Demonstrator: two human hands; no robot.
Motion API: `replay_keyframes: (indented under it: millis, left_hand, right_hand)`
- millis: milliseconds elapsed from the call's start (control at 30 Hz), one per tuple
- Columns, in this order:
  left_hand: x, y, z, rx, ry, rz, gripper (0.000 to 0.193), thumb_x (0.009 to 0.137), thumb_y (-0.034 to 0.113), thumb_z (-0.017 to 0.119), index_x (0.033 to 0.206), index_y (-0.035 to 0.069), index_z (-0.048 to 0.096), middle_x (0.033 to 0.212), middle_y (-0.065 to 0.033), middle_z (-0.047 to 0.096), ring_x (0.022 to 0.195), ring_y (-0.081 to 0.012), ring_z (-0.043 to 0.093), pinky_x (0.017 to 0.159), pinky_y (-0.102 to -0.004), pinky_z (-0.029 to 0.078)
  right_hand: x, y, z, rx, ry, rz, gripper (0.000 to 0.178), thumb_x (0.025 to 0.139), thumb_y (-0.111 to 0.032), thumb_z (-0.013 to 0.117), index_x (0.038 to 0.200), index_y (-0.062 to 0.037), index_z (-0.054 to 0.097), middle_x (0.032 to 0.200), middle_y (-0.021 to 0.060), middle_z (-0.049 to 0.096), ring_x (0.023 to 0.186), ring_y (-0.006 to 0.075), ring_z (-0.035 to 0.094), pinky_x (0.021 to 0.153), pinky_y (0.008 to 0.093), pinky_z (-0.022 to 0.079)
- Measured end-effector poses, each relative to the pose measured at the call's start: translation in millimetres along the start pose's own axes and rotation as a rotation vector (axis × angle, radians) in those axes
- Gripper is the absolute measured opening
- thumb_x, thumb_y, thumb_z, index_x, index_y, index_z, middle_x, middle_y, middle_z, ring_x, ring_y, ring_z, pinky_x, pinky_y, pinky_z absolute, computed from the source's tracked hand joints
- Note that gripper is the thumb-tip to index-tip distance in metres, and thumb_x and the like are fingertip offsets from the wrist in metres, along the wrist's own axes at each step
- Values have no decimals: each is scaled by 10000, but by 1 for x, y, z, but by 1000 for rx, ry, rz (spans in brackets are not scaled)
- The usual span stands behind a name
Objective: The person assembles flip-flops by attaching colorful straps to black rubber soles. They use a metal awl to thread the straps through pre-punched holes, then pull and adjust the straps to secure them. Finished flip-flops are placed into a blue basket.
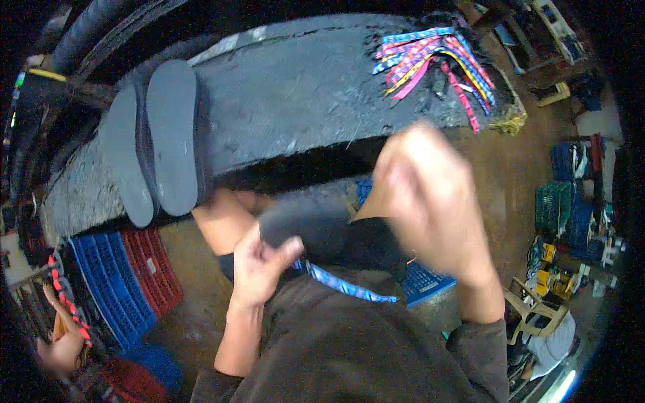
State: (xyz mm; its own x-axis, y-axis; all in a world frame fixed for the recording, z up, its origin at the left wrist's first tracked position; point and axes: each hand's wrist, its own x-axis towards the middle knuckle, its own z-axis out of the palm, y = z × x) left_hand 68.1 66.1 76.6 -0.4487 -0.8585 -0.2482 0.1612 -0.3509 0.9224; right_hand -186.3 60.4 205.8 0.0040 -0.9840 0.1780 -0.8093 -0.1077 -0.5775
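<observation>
My left hand (259, 265) is closed on a dark grey flip-flop sole (302, 225), with the thumb along its near edge. A blue patterned strap (349, 285) trails from beside that thumb toward the right, over my dark clothing. Raised to the right of the sole, my right hand (423, 195) is blurred by motion. Its fingers look curled together; whatever they hold, if anything, I cannot make out. Grey flip-flop soles (173, 134) lie side by side on the left of the bench. A bunch of colourful straps (437, 57) rests at the bench's far right.
The worn, dark bench (282, 87) spans the far side. Blue and red plastic crates (111, 289) stand at the left, where another person (64, 349) shows in part. At the right are a beige plastic chair (534, 312), another person (554, 342) and a green crate (552, 201).
</observation>
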Motion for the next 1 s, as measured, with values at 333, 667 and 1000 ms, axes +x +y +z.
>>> replay_keyframes:
  millis: [333, 667, 1000]
  left_hand:
    - [30, 67, -18, 1182, -337, 398, 650, 874, -26, 670, 1499, 85, 529, 1431, -214, 501, 1204, -444, 619, 1022, -484, 535]
    - [71, 39, -22, 1134, -708, 200, 413, 944, 44, 625, 1355, 12, 587, 1402, -191, 556, 1238, -443, 602, 1038, -505, 517]
    - [123, 24, -10, 979, -1074, 345, 295, 909, 20, 579, 1197, -38, 600, 1211, -224, 581, 1181, -417, 553, 1027, -490, 456]
  right_hand:
    - [-88, 29, 140, 522, -344, 323, 292, 933, -207, 775, 1088, 26, 693, 879, 220, 720, 798, 322, 735, 725, 426, 548]
    - [-90, 31, 95, 358, -295, 364, 236, 945, -202, 743, 1042, 10, 705, 887, 200, 722, 814, 385, 713, 735, 480, 529]
    - [-91, 19, 104, 461, -216, 424, 247, 935, -166, 752, 1012, 43, 647, 807, 202, 647, 731, 324, 672, 682, 422, 503]
